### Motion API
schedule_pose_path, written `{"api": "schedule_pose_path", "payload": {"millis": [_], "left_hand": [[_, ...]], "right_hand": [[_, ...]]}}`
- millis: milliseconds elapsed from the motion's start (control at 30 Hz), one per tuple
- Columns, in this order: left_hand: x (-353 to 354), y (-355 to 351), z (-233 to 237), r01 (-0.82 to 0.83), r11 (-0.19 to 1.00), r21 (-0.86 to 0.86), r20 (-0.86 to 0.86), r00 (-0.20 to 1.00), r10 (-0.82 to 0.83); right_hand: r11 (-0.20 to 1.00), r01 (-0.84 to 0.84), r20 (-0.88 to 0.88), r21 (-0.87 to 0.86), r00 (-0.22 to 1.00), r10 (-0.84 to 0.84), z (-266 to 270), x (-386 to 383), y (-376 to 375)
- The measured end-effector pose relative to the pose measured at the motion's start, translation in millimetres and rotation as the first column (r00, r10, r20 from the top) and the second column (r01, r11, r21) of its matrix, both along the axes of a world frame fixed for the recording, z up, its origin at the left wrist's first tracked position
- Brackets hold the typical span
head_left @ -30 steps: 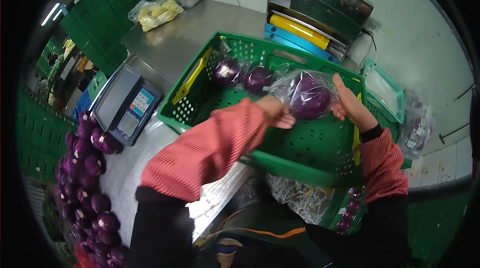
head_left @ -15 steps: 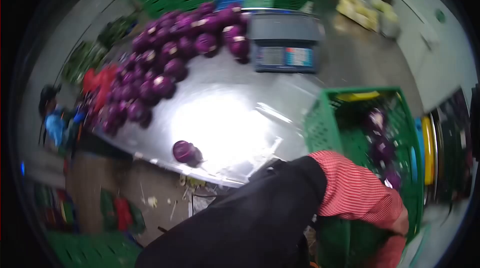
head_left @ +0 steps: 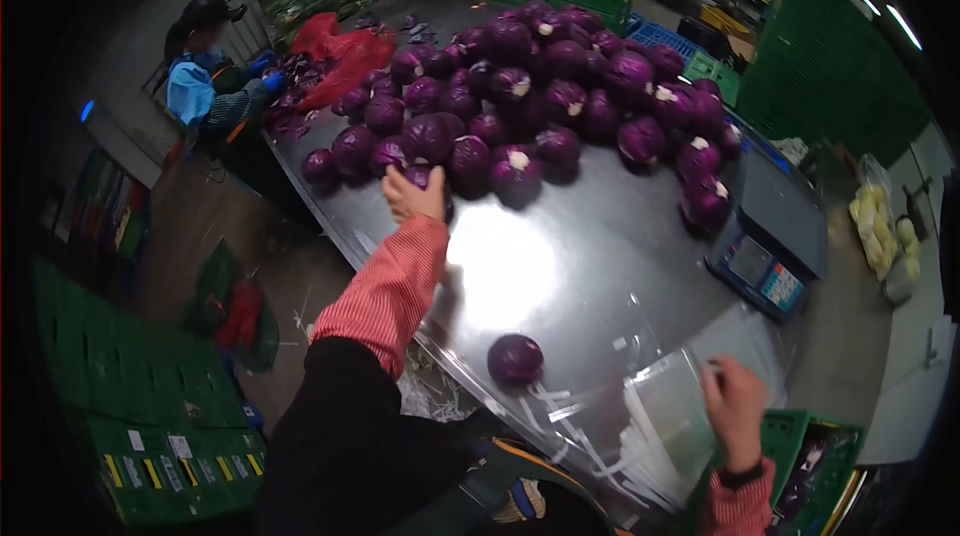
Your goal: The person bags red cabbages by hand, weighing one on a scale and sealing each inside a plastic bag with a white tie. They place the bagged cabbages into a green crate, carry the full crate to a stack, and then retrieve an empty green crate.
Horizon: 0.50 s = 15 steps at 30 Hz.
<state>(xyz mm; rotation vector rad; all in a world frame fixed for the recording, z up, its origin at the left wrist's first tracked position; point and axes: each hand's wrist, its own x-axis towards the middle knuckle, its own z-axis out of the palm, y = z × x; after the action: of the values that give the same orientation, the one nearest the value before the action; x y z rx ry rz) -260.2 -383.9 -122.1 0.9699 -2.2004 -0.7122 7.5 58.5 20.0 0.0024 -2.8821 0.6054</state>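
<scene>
My left hand [head_left: 415, 196] reaches to the front of a big pile of red cabbages [head_left: 560, 61]. Its fingers curve round a red cabbage [head_left: 421, 174] that still rests among the others; the hand covers part of it. At the lower right, my right hand [head_left: 738, 406] hovers by the clear plastic bags [head_left: 665, 401], fingers curled in. Whether anything is between those fingers I cannot make out. A single red cabbage [head_left: 516, 360] lies near the table's front edge, between my hands. White strips [head_left: 635, 451] lie beside the bags.
A scale [head_left: 765, 246] stands on the metal table [head_left: 590, 256] at right. Below right is a green crate [head_left: 785, 436] with wrapped cabbage inside. A co-worker [head_left: 205, 86] in blue gloves stands at the far left by a red net bag [head_left: 340, 61]. Green crates [head_left: 140, 386] are stacked lower left.
My view has swung left, from the crate toward the pile. An arm that reached into the crate is out of it. My left hand is now on a cabbage, my right by the bags.
</scene>
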Motion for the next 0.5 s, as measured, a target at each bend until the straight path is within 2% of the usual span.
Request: {"api": "schedule_pose_path", "payload": {"millis": [33,67,100,133,200,233,267,300,333,367,400,467,500], "left_hand": [[-22,-39,-29,-0.033,0.999,-0.002,-0.022,0.999,0.032],[-32,-66,-44,0.084,0.984,0.160,0.093,0.991,-0.100],[-36,-73,-54,0.201,0.962,0.185,0.045,0.976,-0.213],[-32,-73,-67,0.313,0.926,0.211,-0.001,0.947,-0.320],[13,-53,-45,0.565,0.822,-0.073,-0.084,0.818,-0.569],[34,-45,-34,0.621,0.782,0.054,-0.165,0.778,-0.606],[47,-40,-30,0.675,0.717,0.174,-0.249,0.735,-0.631],[50,-38,-37,0.579,0.709,0.402,-0.316,0.814,-0.486],[45,-45,-62,0.595,0.702,0.391,-0.357,0.801,-0.481],[45,-36,-59,0.539,0.569,0.620,-0.321,0.837,-0.443],[48,-19,-46,0.440,0.398,0.805,-0.269,0.869,-0.416],[49,4,-46,0.403,-0.060,0.913,-0.362,0.735,-0.574],[54,15,-39,0.434,-0.092,0.896,-0.406,0.719,-0.564]], "right_hand": [[0.992,-0.093,0.020,-0.080,0.995,0.095,-17,-33,-23],[0.978,-0.163,0.073,-0.134,0.982,0.173,-32,-64,-47],[0.956,-0.223,0.122,-0.190,0.961,0.248,-49,-95,-69],[0.936,-0.206,0.182,-0.285,0.947,0.264,-74,-123,-90],[0.862,-0.170,0.275,-0.477,0.903,0.330,-126,-174,-135],[0.806,-0.152,0.297,-0.573,0.877,0.377,-145,-195,-159],[0.719,-0.011,0.389,-0.695,0.835,0.389,-159,-210,-184],[0.609,0.150,0.471,-0.779,0.782,0.409,-166,-221,-205],[0.553,0.307,0.577,-0.774,0.702,0.418,-166,-231,-222],[0.492,0.458,0.665,-0.740,0.606,0.436,-167,-238,-235],[0.438,0.535,0.691,-0.722,0.547,0.472,-166,-238,-244],[0.258,0.317,0.408,-0.913,0.676,0.614,-190,-242,-253],[0.214,0.377,0.424,-0.901,0.665,0.615,-183,-237,-246]]}}
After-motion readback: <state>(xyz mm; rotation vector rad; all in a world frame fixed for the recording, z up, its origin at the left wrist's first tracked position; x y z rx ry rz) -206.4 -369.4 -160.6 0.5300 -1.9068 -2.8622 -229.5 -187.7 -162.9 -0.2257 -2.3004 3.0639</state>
